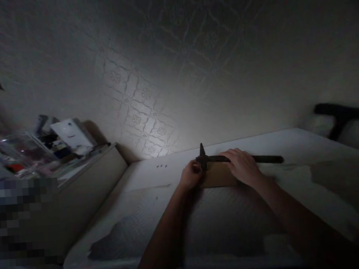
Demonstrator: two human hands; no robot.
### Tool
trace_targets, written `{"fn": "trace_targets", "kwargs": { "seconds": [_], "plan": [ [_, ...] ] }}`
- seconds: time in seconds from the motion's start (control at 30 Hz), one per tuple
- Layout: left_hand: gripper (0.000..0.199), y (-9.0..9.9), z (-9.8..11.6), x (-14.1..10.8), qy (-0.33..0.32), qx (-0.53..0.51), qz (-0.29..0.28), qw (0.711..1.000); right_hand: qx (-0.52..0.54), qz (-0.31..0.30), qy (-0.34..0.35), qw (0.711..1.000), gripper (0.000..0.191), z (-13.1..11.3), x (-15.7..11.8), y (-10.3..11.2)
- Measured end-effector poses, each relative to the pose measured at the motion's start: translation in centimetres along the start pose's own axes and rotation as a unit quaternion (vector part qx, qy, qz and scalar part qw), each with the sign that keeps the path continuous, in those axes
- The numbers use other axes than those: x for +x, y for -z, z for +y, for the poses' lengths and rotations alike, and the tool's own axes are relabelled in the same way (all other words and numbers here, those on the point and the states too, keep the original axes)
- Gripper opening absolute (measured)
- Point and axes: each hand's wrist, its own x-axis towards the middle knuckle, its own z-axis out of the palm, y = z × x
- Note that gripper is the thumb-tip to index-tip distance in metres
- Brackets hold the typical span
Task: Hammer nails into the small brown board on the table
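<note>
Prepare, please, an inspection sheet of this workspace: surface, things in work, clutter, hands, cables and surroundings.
Surface: white tabletop, worn or stained grey nearer the person.
Things in work: hammer, its head above the left end of a brown block; small dark pieces lie further left.
Clutter: white box and clear plastic case among mixed items at left.
Hands: right hand grips the hammer's handle; left hand is beside its head, grip unclear.
Cables: nothing seen.
Surroundings: patterned wall, dim light.
</note>
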Motion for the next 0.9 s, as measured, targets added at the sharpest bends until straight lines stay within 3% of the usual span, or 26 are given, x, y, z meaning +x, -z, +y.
{"fn": "trace_targets", "kwargs": {
  "seconds": [0.5, 0.73, 0.9],
  "plan": [
    [0.031, 0.1, 0.1, 0.0, -0.01, 0.025, 0.0, 1.0, 0.003, 0.004, 0.003, 1.0, 0.035, 0.1, 0.0, -0.1],
    [0.038, 1.1, 0.6, -0.5, -0.011, -0.012, -0.032, 0.999, -0.002, 0.003, -0.013, 1.0, 0.034, -0.1, 0.0, 0.1],
    [0.054, 2.4, 1.0, -1.2, 0.005, 0.117, -0.072, 0.991, 0.009, -0.011, -0.007, 1.0, 0.036, -0.2, 0.0, 0.1]
  ]
}}
